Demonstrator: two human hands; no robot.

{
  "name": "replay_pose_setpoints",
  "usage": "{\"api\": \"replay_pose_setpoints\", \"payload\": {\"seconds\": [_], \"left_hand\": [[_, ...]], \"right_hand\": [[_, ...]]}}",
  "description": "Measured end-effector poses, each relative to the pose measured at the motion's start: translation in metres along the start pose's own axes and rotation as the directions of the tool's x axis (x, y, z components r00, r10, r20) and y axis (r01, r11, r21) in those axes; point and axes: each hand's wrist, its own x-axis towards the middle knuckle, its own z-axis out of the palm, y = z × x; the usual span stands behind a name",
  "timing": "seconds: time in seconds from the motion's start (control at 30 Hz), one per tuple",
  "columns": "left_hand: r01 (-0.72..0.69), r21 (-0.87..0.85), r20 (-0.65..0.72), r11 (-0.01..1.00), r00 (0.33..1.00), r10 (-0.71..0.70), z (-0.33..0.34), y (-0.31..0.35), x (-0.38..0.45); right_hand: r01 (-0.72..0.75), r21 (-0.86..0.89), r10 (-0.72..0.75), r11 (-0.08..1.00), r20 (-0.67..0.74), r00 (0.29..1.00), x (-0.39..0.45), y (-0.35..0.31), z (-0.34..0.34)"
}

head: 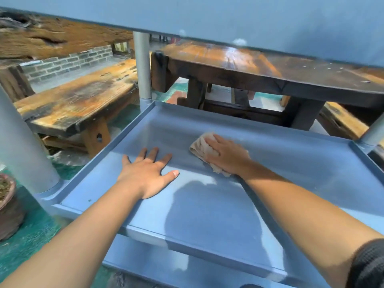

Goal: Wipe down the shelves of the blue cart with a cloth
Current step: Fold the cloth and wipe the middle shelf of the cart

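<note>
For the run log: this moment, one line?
right hand presses cloth | left hand flat on middle shelf | wiping underway

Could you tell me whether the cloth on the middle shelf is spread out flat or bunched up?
Bunched up: the cloth shows thick folds and a rolled edge under the right hand, which presses it flat-fingered.

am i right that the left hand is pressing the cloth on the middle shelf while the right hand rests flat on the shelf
Not quite: the hands are swapped. In the head view the right hand presses the cloth on the middle shelf, while the left hand rests flat on the shelf.
</note>
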Motion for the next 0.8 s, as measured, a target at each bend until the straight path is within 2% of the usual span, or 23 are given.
{"api": "replay_pose_setpoints", "payload": {"seconds": [0.2,0.33,0.37,0.43,0.5,0.6,0.7,0.8], "left_hand": [[0.024,0.014,0.036,1.000,0.999,-0.024,-0.006,0.007,-0.001],[0.116,-0.007,0.070,0.993,0.991,-0.115,-0.010,0.029,0.005],[0.117,-0.024,0.081,0.993,0.990,-0.115,-0.012,0.039,0.010],[0.030,-0.063,0.114,0.998,0.993,-0.022,-0.015,0.062,0.022],[-0.048,-0.079,0.147,0.996,0.987,0.060,-0.013,0.082,0.031],[-0.035,-0.050,0.103,0.998,0.994,0.040,0.001,0.089,0.037],[-0.032,-0.073,0.072,0.997,0.997,0.038,0.010,0.085,0.041],[-0.027,-0.089,0.034,0.996,0.999,0.030,0.009,0.085,0.038]], "right_hand": [[0.151,0.049,-0.156,0.987,0.113,0.981,-0.089,-0.039,-0.009],[0.233,0.089,-0.238,0.968,0.061,0.969,-0.142,-0.054,-0.019],[0.261,0.077,-0.266,0.962,0.069,0.961,-0.151,-0.055,-0.021],[0.292,0.087,-0.300,0.953,0.104,0.948,-0.165,-0.054,-0.022],[0.297,0.104,-0.308,0.949,0.104,0.946,-0.173,-0.050,-0.019],[0.283,0.102,-0.288,0.954,0.041,0.957,-0.175,-0.043,-0.015],[0.245,0.134,-0.252,0.960,0.042,0.967,-0.156,-0.020,-0.015],[0.201,0.045,-0.204,0.979,0.070,0.976,-0.117,0.011,-0.017]]}}
